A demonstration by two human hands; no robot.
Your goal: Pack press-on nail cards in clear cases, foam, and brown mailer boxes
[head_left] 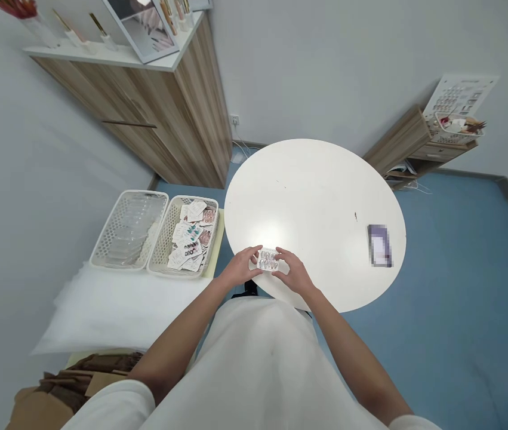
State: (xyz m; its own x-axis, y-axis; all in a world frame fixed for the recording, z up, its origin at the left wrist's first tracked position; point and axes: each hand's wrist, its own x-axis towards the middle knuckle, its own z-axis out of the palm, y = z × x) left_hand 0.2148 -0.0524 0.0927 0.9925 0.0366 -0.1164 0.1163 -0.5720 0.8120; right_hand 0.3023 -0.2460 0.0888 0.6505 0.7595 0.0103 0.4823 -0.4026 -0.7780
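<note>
A small card with rows of shiny nail tips (268,260) is held up over the near edge of the round white table (316,191). My left hand (242,266) grips its left side between thumb and fingers. On the opposite side, my right hand (293,272) pinches the card's right edge in the same way. To the left, a white basket (161,254) contains many cards with coloured nail tips (191,236). Beside it, another white basket (119,206) holds clear plastic packages (135,230).
A pixelated purple item (379,245) lies at the table's right side, with a tiny dark object (356,216) nearby. White wrapping material (123,304) spreads below the baskets. A wooden cabinet (191,113) stands behind left, and a shelf (399,140) at back right.
</note>
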